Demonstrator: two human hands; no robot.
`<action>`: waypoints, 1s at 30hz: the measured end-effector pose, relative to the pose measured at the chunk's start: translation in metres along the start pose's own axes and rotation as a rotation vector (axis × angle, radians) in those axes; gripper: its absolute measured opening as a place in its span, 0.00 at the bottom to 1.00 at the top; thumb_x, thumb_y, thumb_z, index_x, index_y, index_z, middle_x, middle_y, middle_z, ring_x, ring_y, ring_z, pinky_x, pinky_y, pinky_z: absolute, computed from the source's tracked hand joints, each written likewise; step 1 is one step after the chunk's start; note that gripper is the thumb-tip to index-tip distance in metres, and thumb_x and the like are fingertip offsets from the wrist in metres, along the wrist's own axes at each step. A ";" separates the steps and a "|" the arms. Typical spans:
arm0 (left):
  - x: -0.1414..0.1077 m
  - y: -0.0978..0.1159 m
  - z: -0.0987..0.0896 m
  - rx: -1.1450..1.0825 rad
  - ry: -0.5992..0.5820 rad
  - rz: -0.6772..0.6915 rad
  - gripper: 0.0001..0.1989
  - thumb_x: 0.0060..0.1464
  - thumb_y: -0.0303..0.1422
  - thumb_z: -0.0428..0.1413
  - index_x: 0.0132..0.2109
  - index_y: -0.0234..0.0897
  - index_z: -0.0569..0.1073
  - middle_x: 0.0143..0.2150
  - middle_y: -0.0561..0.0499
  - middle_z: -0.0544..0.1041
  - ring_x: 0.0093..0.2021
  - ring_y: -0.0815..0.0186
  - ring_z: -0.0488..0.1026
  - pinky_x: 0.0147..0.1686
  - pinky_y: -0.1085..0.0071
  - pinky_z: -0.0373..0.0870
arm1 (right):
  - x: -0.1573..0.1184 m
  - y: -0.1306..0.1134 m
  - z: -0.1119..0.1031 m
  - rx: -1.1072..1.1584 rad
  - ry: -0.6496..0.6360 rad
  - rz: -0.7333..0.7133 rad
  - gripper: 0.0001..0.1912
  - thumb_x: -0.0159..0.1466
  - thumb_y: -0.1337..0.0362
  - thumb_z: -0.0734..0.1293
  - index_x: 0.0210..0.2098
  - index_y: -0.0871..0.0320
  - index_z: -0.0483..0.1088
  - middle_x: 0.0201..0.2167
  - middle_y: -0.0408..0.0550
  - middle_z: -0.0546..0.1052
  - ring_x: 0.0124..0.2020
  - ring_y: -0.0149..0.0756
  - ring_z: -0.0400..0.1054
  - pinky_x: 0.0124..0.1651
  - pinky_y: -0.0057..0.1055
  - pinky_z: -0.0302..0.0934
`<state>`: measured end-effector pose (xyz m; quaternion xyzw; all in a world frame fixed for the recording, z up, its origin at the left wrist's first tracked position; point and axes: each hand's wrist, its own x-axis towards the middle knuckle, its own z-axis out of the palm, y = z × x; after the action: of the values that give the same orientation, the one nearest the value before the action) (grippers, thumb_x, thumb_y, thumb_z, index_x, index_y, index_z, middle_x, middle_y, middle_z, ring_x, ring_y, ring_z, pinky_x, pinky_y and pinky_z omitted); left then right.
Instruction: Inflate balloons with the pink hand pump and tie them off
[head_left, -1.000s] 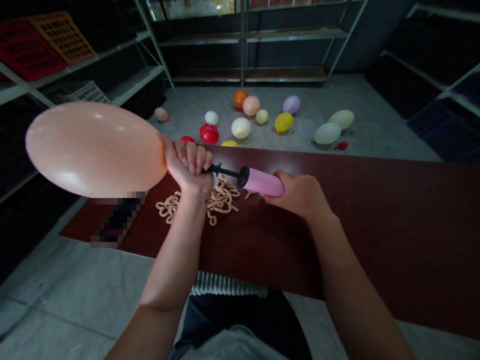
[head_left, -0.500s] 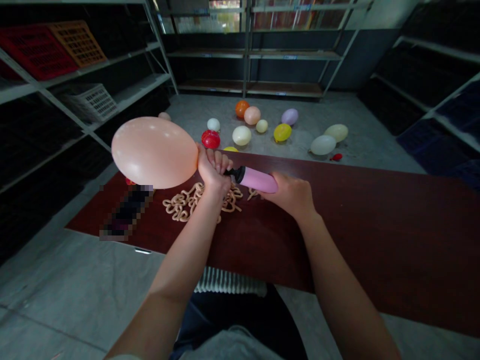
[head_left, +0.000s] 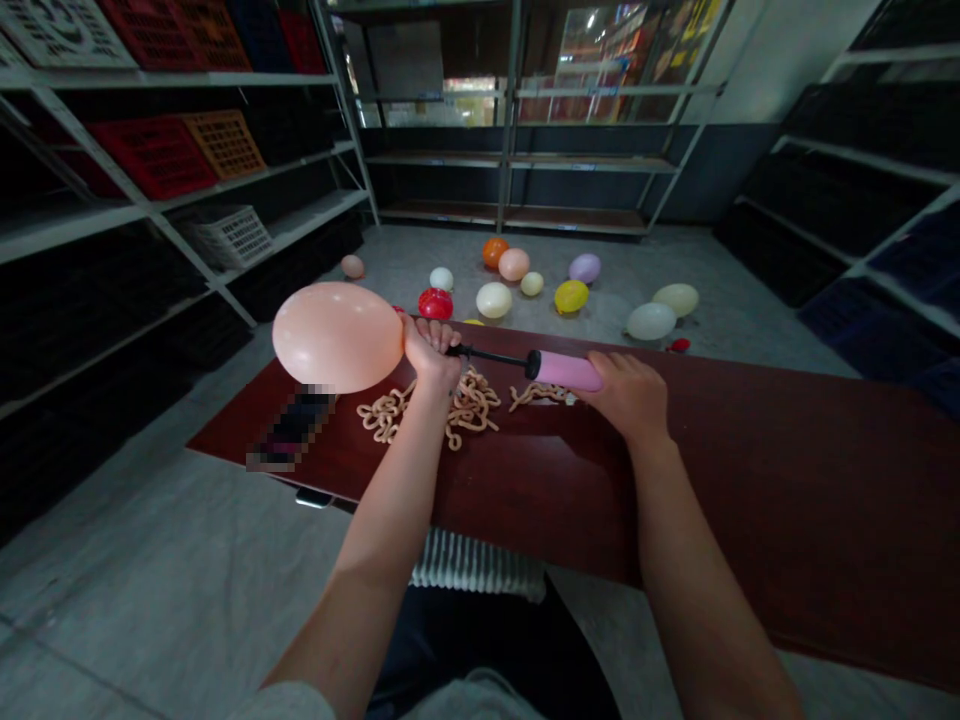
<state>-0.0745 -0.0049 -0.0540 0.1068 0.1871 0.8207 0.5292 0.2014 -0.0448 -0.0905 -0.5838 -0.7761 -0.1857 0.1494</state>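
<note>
A large peach balloon [head_left: 337, 337], blown up, is on the end of a pink and black hand pump [head_left: 570, 371]. My left hand [head_left: 433, 352] is closed around the balloon's neck and the pump's black end, so the nozzle itself is hidden. My right hand [head_left: 630, 392] grips the pink barrel at its right end. Between the hands a length of black rod [head_left: 495, 356] shows. Below them, several curled tan strips [head_left: 472, 405], perhaps uninflated long balloons, lie on the dark red table [head_left: 540, 490].
A blurred-out dark flat object [head_left: 292, 430] lies at the table's left end. Beyond the table, several balloons, among them a yellow balloon [head_left: 571, 296] and a red balloon [head_left: 435, 304], rest on the floor. Metal shelves [head_left: 442, 212] with crates [head_left: 225, 143] stand around.
My right hand has drawn the pink barrel to the right, away from my left hand, baring the black rod. The whole view has tilted up, showing more of the shelves.
</note>
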 end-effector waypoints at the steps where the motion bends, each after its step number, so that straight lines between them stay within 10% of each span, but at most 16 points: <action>1: 0.000 0.002 0.000 0.003 -0.006 0.009 0.31 0.70 0.48 0.42 0.22 0.37 0.43 0.15 0.59 0.42 0.15 0.74 0.41 0.21 0.70 0.41 | -0.002 0.006 -0.001 -0.020 0.011 0.009 0.22 0.66 0.47 0.61 0.49 0.56 0.72 0.41 0.57 0.78 0.43 0.47 0.68 0.42 0.38 0.53; 12: -0.010 0.006 0.010 -0.038 0.028 0.047 0.29 0.70 0.40 0.44 0.22 0.37 0.44 0.14 0.59 0.42 0.15 0.73 0.40 0.20 0.69 0.41 | 0.000 0.013 -0.012 0.023 -0.107 0.073 0.18 0.60 0.50 0.66 0.43 0.56 0.72 0.39 0.58 0.78 0.38 0.47 0.69 0.39 0.38 0.54; 30: -0.040 -0.026 0.020 0.045 -0.070 -0.092 0.32 0.71 0.42 0.42 0.19 0.37 0.46 0.12 0.57 0.44 0.12 0.74 0.40 0.17 0.70 0.39 | 0.008 -0.054 -0.021 0.124 -0.266 -0.002 0.22 0.58 0.44 0.66 0.42 0.54 0.72 0.34 0.54 0.80 0.31 0.49 0.74 0.30 0.36 0.52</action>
<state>-0.0285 -0.0277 -0.0454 0.1386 0.1915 0.7867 0.5702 0.1478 -0.0614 -0.0748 -0.5920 -0.7998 -0.0586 0.0807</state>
